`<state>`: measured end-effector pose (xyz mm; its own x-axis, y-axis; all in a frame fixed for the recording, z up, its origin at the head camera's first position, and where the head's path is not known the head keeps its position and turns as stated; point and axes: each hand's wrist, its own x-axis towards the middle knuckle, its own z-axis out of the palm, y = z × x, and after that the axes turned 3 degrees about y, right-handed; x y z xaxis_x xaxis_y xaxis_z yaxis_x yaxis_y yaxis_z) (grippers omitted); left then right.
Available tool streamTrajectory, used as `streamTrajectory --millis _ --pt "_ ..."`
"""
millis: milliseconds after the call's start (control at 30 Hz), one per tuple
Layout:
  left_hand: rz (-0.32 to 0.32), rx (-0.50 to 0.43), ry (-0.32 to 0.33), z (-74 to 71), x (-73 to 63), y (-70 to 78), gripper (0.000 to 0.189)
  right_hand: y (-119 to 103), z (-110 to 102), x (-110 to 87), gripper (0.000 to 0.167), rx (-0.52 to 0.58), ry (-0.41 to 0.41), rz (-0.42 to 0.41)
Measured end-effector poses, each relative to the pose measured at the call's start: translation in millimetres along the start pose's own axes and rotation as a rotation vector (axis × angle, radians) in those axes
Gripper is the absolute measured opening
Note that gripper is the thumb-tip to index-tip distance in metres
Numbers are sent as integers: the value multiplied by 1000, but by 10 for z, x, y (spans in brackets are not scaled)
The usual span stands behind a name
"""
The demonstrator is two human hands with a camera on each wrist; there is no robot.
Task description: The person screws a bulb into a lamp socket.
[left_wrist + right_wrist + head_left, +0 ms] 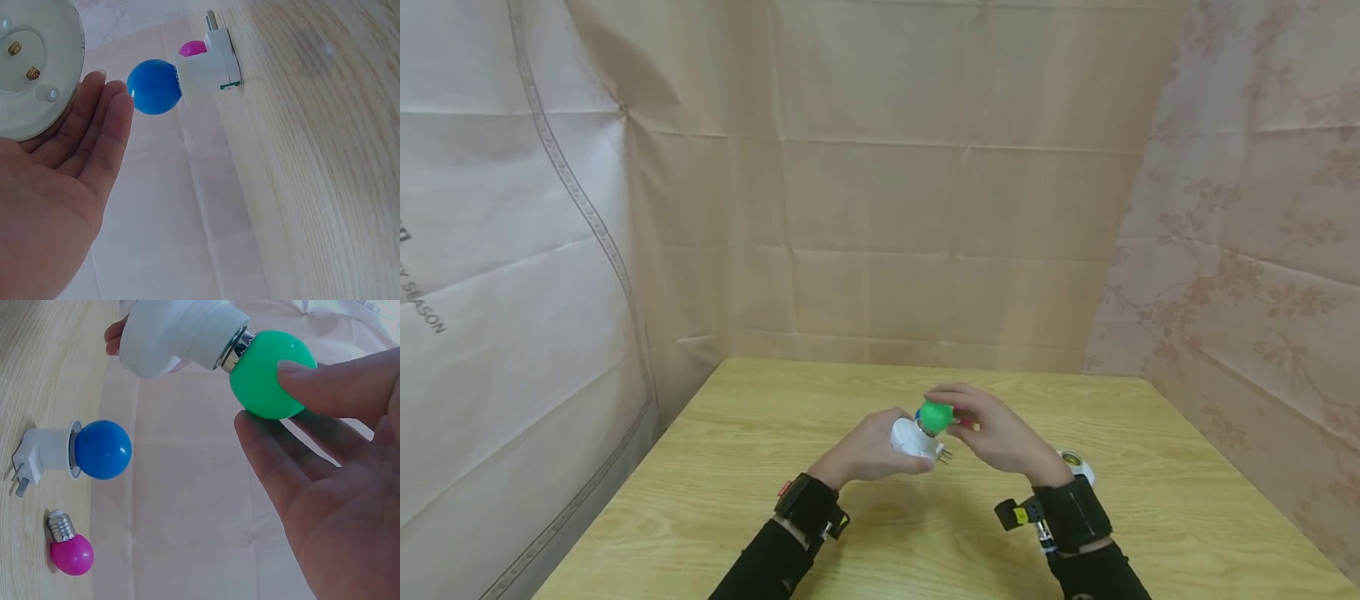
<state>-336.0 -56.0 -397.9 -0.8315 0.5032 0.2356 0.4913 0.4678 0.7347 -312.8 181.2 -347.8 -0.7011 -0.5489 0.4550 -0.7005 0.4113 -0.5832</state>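
My left hand [876,450] grips a white lamp holder [178,337] with a round base, tilted above the table. Two brass screws show on the underside of that base in the left wrist view. A round green light bulb [269,378] is pinched between the thumb and fingers of my right hand [350,481]. The bulb's silver screw base meets the mouth of the lamp holder, part of its metal still showing. In the head view, the bulb sits between both hands.
On the wooden table [760,400] beyond the hands lies a white plug-in socket [55,450] with a blue bulb [103,450] in it. A loose pink bulb [72,554] lies near it. Another white lamp holder [1078,468] stands beyond the right wrist.
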Motion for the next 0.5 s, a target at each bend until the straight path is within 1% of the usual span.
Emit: streamTrajectory --millis 200,400,500 --pt "1 -1 -2 1 2 -5 54 -4 -3 -4 49 1 3 19" --pt "13 14 -4 1 5 0 55 -9 1 9 52 -15 13 30" --pt "17 18 -7 -1 6 9 55 -11 2 11 49 -23 24 38"
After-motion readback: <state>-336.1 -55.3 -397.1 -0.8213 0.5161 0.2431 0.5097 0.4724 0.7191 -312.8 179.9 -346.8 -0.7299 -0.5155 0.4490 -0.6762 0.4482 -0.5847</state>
